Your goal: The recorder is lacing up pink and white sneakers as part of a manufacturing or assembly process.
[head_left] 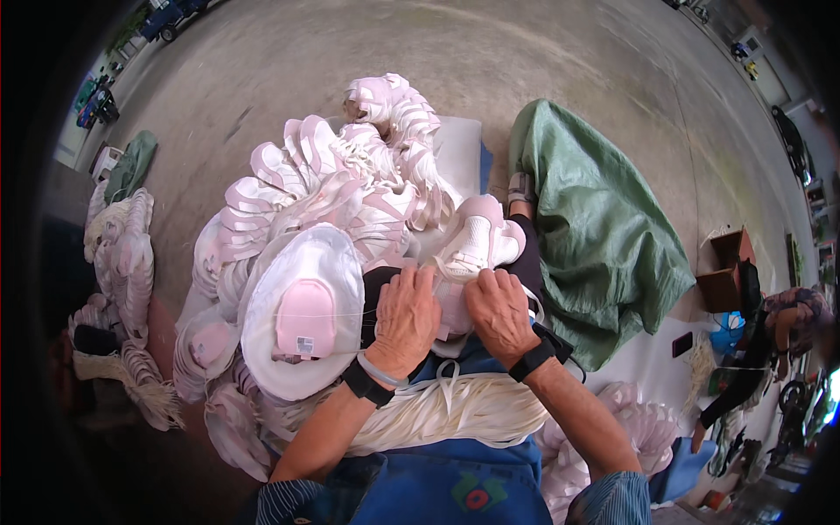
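A pink and white shoe upper [477,241] lies on my lap, its toe pointing away from me. My left hand [407,317] is closed at its left edge, and my right hand [500,315] is closed at its right edge. The fingertips of both hands are mostly hidden. Close by my left hand rests another upper [306,311], opening up, showing its white lining and a pink tongue with a small label. A thick bundle of off-white shoelaces [464,409] stretches across my lap under both wrists.
Nested rows of pink and white uppers [297,197] curve away at the left and ahead. More uppers [647,429] lie at lower right. A green sack [604,236] covers the right side. A dark phone [682,345] lies beyond it. Another person [787,324] bends at far right.
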Motion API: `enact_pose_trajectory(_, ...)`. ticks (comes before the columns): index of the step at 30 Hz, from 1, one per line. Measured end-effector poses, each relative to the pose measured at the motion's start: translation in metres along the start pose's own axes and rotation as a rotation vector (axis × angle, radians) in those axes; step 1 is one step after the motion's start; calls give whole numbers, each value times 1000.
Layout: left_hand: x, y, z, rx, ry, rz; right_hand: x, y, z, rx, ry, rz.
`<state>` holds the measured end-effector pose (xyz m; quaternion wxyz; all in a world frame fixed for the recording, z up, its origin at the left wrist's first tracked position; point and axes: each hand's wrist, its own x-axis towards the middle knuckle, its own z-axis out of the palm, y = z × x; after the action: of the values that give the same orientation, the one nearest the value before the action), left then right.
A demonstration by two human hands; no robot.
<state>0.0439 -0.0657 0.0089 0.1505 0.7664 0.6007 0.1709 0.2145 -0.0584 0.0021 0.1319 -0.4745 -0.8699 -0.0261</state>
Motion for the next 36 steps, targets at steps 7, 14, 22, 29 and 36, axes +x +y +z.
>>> enact_pose_trajectory(7,1,-19,14,-350,88,-5,-15,-44,-10,613,-88,-8)
enact_pose_trajectory(14,6,-22,6,-357,46,-68,11,-44,6,599,-122,318)
enact_pose_trajectory(22,13,-32,12,-337,25,-51,21,-39,26,447,0,368)
enact_pose_trajectory(29,17,-27,4,-390,-24,-44,31,-41,22,332,-22,324)
enact_pose_trajectory(36,10,-19,-12,-441,-5,-47,-10,-26,-18,742,-99,176)
